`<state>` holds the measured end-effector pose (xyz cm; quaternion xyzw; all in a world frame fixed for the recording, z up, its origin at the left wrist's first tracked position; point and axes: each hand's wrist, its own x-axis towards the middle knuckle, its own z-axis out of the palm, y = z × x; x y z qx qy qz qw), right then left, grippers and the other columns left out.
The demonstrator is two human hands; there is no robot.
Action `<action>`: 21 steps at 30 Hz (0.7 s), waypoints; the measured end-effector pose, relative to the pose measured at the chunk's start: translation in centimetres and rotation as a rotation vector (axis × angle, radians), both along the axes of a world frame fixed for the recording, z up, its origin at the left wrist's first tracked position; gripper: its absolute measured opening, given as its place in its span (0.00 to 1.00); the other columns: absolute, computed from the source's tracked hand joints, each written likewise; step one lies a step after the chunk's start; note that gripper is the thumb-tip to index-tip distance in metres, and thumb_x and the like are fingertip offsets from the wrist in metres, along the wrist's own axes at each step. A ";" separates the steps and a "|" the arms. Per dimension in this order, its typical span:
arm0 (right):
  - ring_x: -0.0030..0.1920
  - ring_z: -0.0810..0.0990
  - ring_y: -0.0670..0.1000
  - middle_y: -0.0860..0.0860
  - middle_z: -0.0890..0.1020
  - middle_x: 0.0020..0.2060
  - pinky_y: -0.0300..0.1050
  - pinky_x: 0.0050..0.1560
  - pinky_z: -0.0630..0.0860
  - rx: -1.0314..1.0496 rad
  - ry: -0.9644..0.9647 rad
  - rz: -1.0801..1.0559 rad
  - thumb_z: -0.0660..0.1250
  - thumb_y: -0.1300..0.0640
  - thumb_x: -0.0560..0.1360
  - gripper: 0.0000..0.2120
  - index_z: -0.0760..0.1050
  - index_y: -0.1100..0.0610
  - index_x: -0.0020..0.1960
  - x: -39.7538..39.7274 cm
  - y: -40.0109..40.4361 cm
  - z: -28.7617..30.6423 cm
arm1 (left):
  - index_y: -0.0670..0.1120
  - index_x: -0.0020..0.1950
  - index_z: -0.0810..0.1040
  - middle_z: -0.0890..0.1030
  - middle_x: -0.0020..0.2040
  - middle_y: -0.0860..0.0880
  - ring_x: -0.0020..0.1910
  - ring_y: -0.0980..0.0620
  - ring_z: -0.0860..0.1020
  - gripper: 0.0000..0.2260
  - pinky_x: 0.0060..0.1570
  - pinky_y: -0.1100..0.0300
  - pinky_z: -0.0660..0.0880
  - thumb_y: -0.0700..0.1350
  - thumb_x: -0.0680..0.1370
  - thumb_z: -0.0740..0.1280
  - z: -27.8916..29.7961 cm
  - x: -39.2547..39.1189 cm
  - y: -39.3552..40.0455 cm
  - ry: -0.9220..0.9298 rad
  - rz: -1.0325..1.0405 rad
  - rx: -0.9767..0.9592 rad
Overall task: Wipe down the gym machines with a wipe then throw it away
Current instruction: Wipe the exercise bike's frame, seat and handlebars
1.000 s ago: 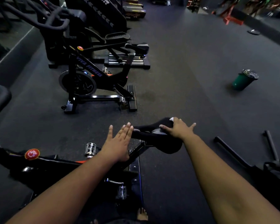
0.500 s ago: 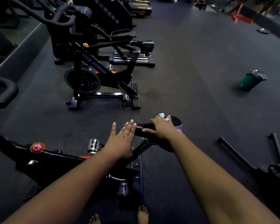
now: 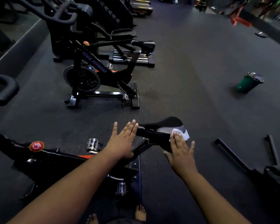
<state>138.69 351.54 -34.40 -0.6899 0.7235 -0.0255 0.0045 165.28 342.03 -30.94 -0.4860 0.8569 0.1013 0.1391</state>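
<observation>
Head view: your flat right hand (image 3: 181, 152) presses a crumpled white wipe (image 3: 180, 134) onto the black saddle (image 3: 162, 126). The saddle's length runs left-right, its narrow nose against your flat, empty left hand (image 3: 123, 141).

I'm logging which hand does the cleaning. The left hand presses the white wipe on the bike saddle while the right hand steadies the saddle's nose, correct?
Not quite: the hands are swapped. In the head view, the right hand presses the white wipe on the bike saddle, while the left hand rests flat by the saddle's nose.
</observation>
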 end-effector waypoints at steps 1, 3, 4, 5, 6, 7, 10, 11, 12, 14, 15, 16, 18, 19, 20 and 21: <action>0.81 0.53 0.53 0.54 0.57 0.81 0.73 0.73 0.49 -0.012 0.003 0.064 0.58 0.40 0.80 0.36 0.57 0.58 0.81 0.6 0.5 -0.3 | 0.46 0.79 0.25 0.24 0.78 0.50 0.80 0.52 0.30 0.54 0.71 0.29 0.28 0.63 0.75 0.65 -0.1 0.1 0.0 0.006 0.003 0.000; 0.79 0.61 0.55 0.55 0.63 0.79 0.72 0.75 0.54 -0.031 0.058 0.196 0.55 0.41 0.80 0.33 0.64 0.58 0.79 1.5 0.5 -0.6 | 0.47 0.79 0.25 0.23 0.78 0.50 0.80 0.53 0.30 0.54 0.71 0.30 0.28 0.64 0.75 0.64 -0.2 0.1 -0.1 0.009 0.002 -0.005; 0.79 0.62 0.56 0.56 0.63 0.79 0.68 0.77 0.51 -0.045 0.060 0.201 0.54 0.40 0.80 0.32 0.64 0.57 0.78 1.2 -0.1 -0.5 | 0.47 0.79 0.25 0.23 0.78 0.50 0.80 0.53 0.30 0.53 0.71 0.30 0.28 0.65 0.75 0.64 -0.1 0.1 -0.1 0.003 -0.002 -0.005; 0.80 0.59 0.56 0.55 0.60 0.80 0.63 0.79 0.45 -0.048 0.027 0.158 0.54 0.38 0.80 0.33 0.62 0.55 0.79 0.7 -0.9 -0.2 | 0.47 0.79 0.25 0.24 0.78 0.50 0.80 0.53 0.31 0.53 0.71 0.30 0.28 0.65 0.76 0.63 0.0 0.1 -0.2 -0.002 -0.002 0.001; 0.81 0.53 0.56 0.55 0.56 0.81 0.58 0.79 0.37 -0.037 -0.023 0.081 0.55 0.36 0.80 0.34 0.59 0.52 0.81 -0.1 -1.6 0.2 | 0.47 0.79 0.25 0.24 0.78 0.50 0.80 0.53 0.31 0.53 0.71 0.30 0.29 0.65 0.76 0.63 0.2 0.2 -0.2 -0.007 -0.003 0.008; 0.82 0.45 0.55 0.55 0.50 0.82 0.54 0.78 0.32 0.006 -0.062 0.000 0.56 0.33 0.79 0.37 0.54 0.50 0.82 -0.8 -2.1 0.3 | 0.47 0.79 0.25 0.24 0.78 0.50 0.80 0.53 0.31 0.52 0.72 0.30 0.29 0.64 0.76 0.63 0.4 0.2 -0.2 -0.010 -0.006 0.014; 0.82 0.39 0.56 0.54 0.45 0.82 0.59 0.80 0.39 0.051 -0.056 -0.011 0.52 0.28 0.77 0.45 0.46 0.55 0.83 -1.2 -2.0 -0.2 | 0.47 0.79 0.25 0.24 0.78 0.50 0.80 0.53 0.31 0.52 0.72 0.30 0.31 0.64 0.76 0.63 0.8 0.0 -0.1 -0.014 -0.005 0.024; 0.82 0.41 0.56 0.54 0.45 0.83 0.61 0.79 0.42 0.063 -0.037 0.039 0.51 0.28 0.77 0.46 0.46 0.56 0.83 -0.7 -1.5 -0.4 | 0.47 0.79 0.26 0.24 0.78 0.50 0.80 0.53 0.31 0.52 0.72 0.30 0.31 0.65 0.76 0.63 0.9 0.0 0.0 -0.013 -0.003 0.027; 0.82 0.42 0.56 0.54 0.46 0.83 0.61 0.79 0.44 0.085 -0.005 0.093 0.50 0.27 0.77 0.47 0.46 0.57 0.83 -0.3 -0.8 -0.7 | 0.47 0.79 0.26 0.24 0.78 0.50 0.80 0.53 0.31 0.52 0.72 0.30 0.31 0.65 0.76 0.63 0.8 -0.1 -0.1 -0.009 -0.003 0.026; 0.82 0.47 0.57 0.55 0.47 0.83 0.63 0.78 0.46 0.086 0.060 0.177 0.51 0.26 0.75 0.48 0.48 0.58 0.83 0.1 0.8 -1.5 | 0.47 0.79 0.26 0.24 0.78 0.50 0.80 0.53 0.31 0.52 0.72 0.30 0.32 0.64 0.76 0.63 1.0 0.0 0.0 -0.015 0.000 0.028; 0.82 0.50 0.57 0.54 0.47 0.83 0.65 0.77 0.48 0.106 0.064 0.166 0.51 0.25 0.74 0.49 0.49 0.58 0.83 0.0 1.3 -1.4 | 0.47 0.79 0.25 0.24 0.78 0.50 0.80 0.53 0.31 0.52 0.72 0.30 0.31 0.64 0.76 0.63 1.0 0.0 0.1 -0.019 0.001 0.030; 0.82 0.49 0.56 0.54 0.47 0.83 0.66 0.77 0.47 0.123 0.051 0.132 0.50 0.23 0.73 0.51 0.48 0.57 0.83 -0.2 1.3 -1.1 | 0.47 0.79 0.25 0.24 0.78 0.50 0.80 0.53 0.31 0.52 0.72 0.30 0.31 0.63 0.76 0.63 0.9 0.0 0.0 -0.020 0.002 0.027; 0.82 0.41 0.53 0.52 0.41 0.82 0.67 0.78 0.40 0.146 -0.002 0.045 0.47 0.19 0.70 0.55 0.40 0.55 0.83 -0.5 -0.6 -0.2 | 0.47 0.79 0.25 0.24 0.78 0.50 0.80 0.53 0.31 0.52 0.72 0.30 0.31 0.63 0.76 0.63 0.9 -0.1 0.0 -0.026 0.005 0.025; 0.81 0.37 0.52 0.50 0.38 0.82 0.66 0.77 0.35 0.170 -0.044 0.010 0.45 0.18 0.68 0.57 0.36 0.54 0.82 -0.5 -2.3 0.7 | 0.47 0.79 0.26 0.24 0.78 0.50 0.80 0.53 0.31 0.52 0.72 0.30 0.31 0.63 0.76 0.63 0.9 -0.2 0.0 -0.028 0.005 0.022; 0.81 0.35 0.51 0.49 0.37 0.81 0.66 0.75 0.32 0.197 -0.082 -0.024 0.44 0.17 0.66 0.58 0.33 0.53 0.82 -0.5 -4.1 1.5 | 0.47 0.79 0.26 0.24 0.78 0.50 0.80 0.53 0.31 0.52 0.72 0.30 0.31 0.63 0.76 0.63 0.9 -0.2 0.0 -0.030 0.007 0.019; 0.81 0.35 0.50 0.48 0.36 0.81 0.67 0.74 0.32 0.222 -0.111 -0.048 0.43 0.16 0.65 0.59 0.33 0.53 0.82 -0.5 -5.9 2.4 | 0.47 0.79 0.26 0.24 0.78 0.50 0.80 0.53 0.31 0.51 0.72 0.30 0.31 0.63 0.76 0.63 0.9 -0.2 0.0 -0.033 0.008 0.017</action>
